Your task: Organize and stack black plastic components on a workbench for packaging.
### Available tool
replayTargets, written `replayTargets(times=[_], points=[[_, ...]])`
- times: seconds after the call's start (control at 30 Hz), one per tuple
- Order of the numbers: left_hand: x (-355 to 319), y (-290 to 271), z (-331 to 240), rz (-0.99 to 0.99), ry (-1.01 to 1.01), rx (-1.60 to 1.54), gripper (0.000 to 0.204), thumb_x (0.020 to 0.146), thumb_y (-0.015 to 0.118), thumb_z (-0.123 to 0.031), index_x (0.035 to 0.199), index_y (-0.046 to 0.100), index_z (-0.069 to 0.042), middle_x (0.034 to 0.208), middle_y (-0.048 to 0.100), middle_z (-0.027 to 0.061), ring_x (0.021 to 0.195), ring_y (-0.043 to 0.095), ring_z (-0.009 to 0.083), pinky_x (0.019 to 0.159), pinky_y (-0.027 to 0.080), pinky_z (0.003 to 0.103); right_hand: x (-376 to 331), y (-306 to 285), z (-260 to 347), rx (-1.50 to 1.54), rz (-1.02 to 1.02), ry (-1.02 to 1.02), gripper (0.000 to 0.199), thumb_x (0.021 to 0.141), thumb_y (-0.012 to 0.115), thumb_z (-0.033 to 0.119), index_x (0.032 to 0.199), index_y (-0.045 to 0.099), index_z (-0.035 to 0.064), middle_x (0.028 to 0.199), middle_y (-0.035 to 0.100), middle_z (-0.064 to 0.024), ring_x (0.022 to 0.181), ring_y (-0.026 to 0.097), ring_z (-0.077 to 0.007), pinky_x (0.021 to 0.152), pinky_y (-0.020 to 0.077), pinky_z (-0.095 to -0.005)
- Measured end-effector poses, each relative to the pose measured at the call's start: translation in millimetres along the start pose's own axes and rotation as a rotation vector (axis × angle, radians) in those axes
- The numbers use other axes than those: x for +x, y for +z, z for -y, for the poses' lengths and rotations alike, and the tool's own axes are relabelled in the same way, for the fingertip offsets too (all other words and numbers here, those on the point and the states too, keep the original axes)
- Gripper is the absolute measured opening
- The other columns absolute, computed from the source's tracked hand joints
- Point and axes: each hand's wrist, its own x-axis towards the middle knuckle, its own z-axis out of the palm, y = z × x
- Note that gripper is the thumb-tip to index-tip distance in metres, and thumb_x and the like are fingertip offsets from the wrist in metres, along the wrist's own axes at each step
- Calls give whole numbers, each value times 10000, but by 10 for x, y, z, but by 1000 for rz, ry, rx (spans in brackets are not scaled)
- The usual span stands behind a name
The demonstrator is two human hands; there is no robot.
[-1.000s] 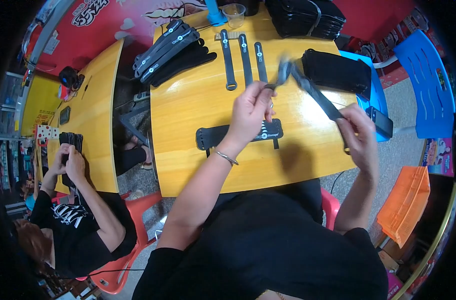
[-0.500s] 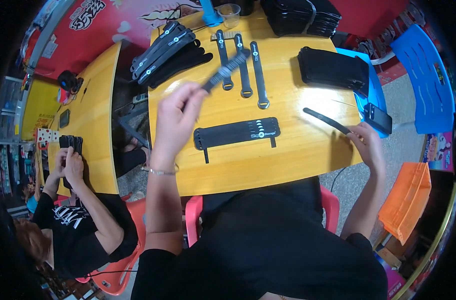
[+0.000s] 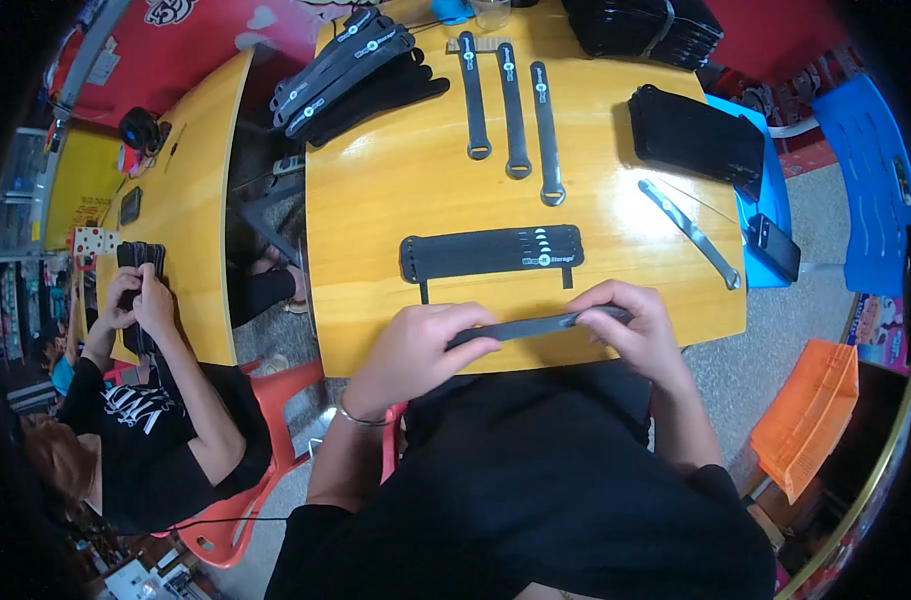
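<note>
My left and right hands (image 3: 416,346) (image 3: 636,326) pinch one dark grey strap (image 3: 536,327) near its ends, nearly level at six o'clock on the yellow wooden counter (image 3: 356,240). Half a second ago each hand held its own strap; the right hand's former strap (image 3: 690,232) now lies at about four o'clock, so both hands can handle this one. A black panel (image 3: 466,254) lies just beyond it, and three straps (image 3: 514,110) lie side by side at twelve.
</note>
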Motion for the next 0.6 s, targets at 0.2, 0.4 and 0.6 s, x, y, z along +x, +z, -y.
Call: replayTargets(times=[0.2, 0.4, 0.6], points=[[-276, -80, 376, -102, -238, -245, 109, 854, 616, -5, 953, 643, 32, 844, 601, 98, 725, 622, 167, 631, 506, 258, 9, -78, -231, 85, -81, 49, 141, 886, 588, 38, 997, 669, 10, 869, 630, -27, 718, 581, -73, 638, 461, -210], [-285, 8, 521, -293, -405, -539, 163, 884, 571, 24, 1022, 656, 41, 916, 572, 63, 747, 601, 91, 666, 514, 217, 79, 14, -457, 90, -168, 136, 179, 882, 587, -1, 1047, 654, -1, 877, 572, -43, 728, 590, -84, 629, 468, -200], [-299, 134, 765, -484, -442, -578, 185, 899, 567, 2, 1065, 645, 31, 896, 595, 52, 731, 603, 87, 642, 493, 196, 201, 97, -447, -2, -270, 36, 215, 877, 597, -18, 1085, 647, 10, 884, 573, -24, 717, 572, -56, 610, 466, -175]])
